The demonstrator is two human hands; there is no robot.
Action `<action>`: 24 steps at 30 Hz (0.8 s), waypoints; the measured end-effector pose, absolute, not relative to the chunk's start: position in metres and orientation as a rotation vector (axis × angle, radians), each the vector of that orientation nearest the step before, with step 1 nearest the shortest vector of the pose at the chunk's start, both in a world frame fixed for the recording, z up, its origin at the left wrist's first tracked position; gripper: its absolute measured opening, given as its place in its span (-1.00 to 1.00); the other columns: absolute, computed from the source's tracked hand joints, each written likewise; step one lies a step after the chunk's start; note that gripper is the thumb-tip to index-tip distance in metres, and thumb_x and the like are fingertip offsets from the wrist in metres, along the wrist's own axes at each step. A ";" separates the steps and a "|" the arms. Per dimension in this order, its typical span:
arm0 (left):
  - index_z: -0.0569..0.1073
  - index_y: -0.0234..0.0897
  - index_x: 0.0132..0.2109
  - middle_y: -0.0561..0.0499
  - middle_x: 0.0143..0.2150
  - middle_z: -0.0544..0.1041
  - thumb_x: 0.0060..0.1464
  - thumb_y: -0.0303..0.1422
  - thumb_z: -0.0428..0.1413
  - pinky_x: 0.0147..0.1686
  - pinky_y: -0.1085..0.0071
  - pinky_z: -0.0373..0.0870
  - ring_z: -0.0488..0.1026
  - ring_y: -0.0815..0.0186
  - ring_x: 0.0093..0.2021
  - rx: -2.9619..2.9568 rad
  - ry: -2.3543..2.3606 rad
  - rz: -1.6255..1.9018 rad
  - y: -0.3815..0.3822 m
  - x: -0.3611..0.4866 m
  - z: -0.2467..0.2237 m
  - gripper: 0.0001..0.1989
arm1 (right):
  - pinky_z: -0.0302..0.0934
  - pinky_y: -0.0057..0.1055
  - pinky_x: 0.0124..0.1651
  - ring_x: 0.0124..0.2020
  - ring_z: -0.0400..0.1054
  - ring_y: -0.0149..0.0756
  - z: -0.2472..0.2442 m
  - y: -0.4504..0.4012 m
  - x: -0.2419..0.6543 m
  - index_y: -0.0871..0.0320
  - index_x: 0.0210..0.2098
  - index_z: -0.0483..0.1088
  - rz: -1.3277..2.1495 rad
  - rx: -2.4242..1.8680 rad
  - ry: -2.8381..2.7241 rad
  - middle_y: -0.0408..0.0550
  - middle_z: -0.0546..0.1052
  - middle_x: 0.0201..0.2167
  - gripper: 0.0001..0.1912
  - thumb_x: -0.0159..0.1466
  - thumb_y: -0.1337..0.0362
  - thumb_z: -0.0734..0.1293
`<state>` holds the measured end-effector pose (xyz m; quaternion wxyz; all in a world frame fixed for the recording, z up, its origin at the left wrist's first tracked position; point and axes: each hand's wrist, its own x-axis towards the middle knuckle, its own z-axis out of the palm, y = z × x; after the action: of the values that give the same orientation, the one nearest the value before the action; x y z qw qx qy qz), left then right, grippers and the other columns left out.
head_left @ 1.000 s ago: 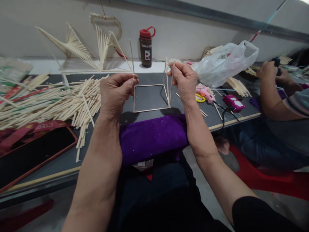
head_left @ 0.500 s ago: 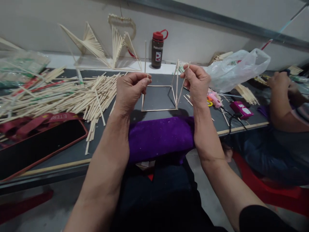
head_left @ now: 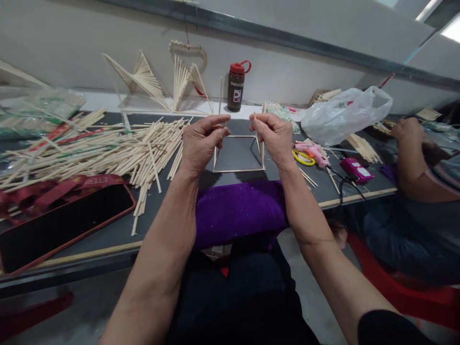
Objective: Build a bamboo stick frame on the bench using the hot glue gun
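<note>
A frame of thin wooden sticks [head_left: 239, 170] stands on the dark table in front of me. My left hand [head_left: 206, 141] is closed at its left upright, with thumb and index fingertips slightly apart; the fingers hide part of that stick. On the right side, my right hand [head_left: 273, 136] pinches a thin wooden stick [head_left: 255, 115] near its tip, and the fingers cover much of its length. Both hands are raised above the frame's base, facing each other. A purple cloth [head_left: 239, 211] lies below, between my forearms.
Loose sticks [head_left: 118, 151] and a phone [head_left: 68, 225] lie left. Stick structures [head_left: 143, 79] and a bottle [head_left: 235, 88] stand behind. Right are yellow scissors [head_left: 303, 158], a pink glue gun [head_left: 314, 152], a magenta box [head_left: 356, 170], a plastic bag [head_left: 345, 115] and another person's arm [head_left: 411, 158].
My right hand has moved left, closer to my left hand, bringing its stick along. The view has shifted slightly, so the table appears lower.
</note>
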<state>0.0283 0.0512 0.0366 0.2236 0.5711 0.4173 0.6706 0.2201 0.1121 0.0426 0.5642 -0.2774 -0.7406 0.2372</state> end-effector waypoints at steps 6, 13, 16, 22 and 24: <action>0.64 -0.13 -0.13 0.08 -0.40 0.59 0.06 -0.47 0.25 -0.64 0.54 0.29 0.40 0.47 -0.58 1.617 1.131 1.864 0.055 0.025 0.033 -0.78 | 0.28 -0.42 -0.29 -0.37 0.38 -0.43 0.042 0.107 0.208 0.06 -0.19 0.60 0.467 -0.632 -1.847 -0.14 0.55 -0.34 -0.67 0.36 -0.03 0.32; 0.64 -0.15 -0.11 0.07 -0.41 0.59 0.06 -0.36 0.30 -0.62 0.53 0.36 0.42 0.45 -0.57 1.624 1.139 1.874 0.059 0.022 0.031 -0.79 | 0.31 -0.32 -0.11 -0.24 0.42 -0.35 0.039 0.104 0.199 0.04 -0.17 0.61 0.425 -0.605 -1.950 -0.13 0.55 -0.32 -0.59 0.36 -0.11 0.30; 0.62 -0.14 -0.11 0.07 -0.40 0.59 0.07 -0.33 0.30 -0.63 0.53 0.36 0.44 0.43 -0.56 1.631 1.141 1.871 0.060 0.023 0.031 -0.80 | 0.30 -0.33 -0.11 -0.23 0.41 -0.35 0.039 0.102 0.197 0.05 -0.18 0.60 0.431 -0.589 -1.976 -0.13 0.55 -0.31 -0.58 0.37 -0.12 0.29; 0.61 -0.16 -0.12 0.05 -0.40 0.56 0.12 -0.32 0.27 -0.63 0.52 0.37 0.51 0.38 -0.50 1.660 1.162 1.836 0.060 0.024 0.031 -0.84 | 0.30 -0.38 -0.17 -0.23 0.41 -0.36 0.036 0.101 0.192 0.10 -0.18 0.57 0.474 -0.580 -1.971 -0.10 0.57 -0.28 -0.58 0.36 -0.11 0.29; 0.61 -0.16 -0.14 0.05 -0.39 0.57 0.12 -0.31 0.27 -0.64 0.52 0.36 0.50 0.39 -0.51 1.660 1.174 1.833 0.059 0.024 0.032 -0.85 | 0.30 -0.39 -0.19 -0.23 0.40 -0.36 0.035 0.102 0.191 0.10 -0.19 0.56 0.476 -0.593 -1.967 -0.10 0.56 -0.28 -0.59 0.36 -0.10 0.30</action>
<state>0.0241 0.0592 0.0318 0.2007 0.5941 0.4203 0.6559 0.1911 0.1021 0.0348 0.4938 -0.2444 -0.8111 0.1961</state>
